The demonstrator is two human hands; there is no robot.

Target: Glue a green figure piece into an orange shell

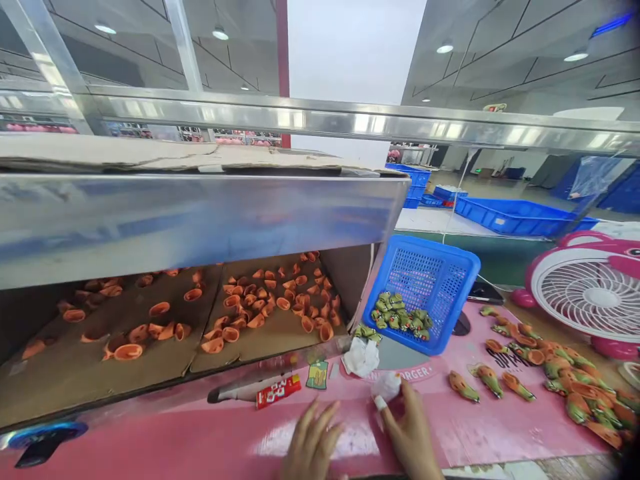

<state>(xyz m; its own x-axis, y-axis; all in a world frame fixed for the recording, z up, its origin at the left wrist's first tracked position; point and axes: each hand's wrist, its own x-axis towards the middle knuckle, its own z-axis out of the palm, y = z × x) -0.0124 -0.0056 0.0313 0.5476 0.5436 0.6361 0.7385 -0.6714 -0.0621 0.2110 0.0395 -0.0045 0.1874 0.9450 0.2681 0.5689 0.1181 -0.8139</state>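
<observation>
My right hand (411, 427) pinches a small white wad (386, 387) just above the pink mat (370, 427). A speck of orange shows at its upper edge. The thumb has a white covering at its tip. My left hand (313, 440) hovers over the mat to the left, fingers apart and holding nothing. Beyond the right hand lies a crumpled white tissue (361, 357), beside a few green pieces. A red packet (278, 391) and a small green-and-yellow packet (317, 375) lie ahead of my left hand.
A blue basket (457, 293) holding green pieces (397, 313) leans near a cardboard-lined metal box (205, 213) with many orange cup-shaped pieces (260, 300). Orange-and-green pieces (580, 380) are piled at right, near a pink fan (595, 293). A metal bar (320, 120) crosses above.
</observation>
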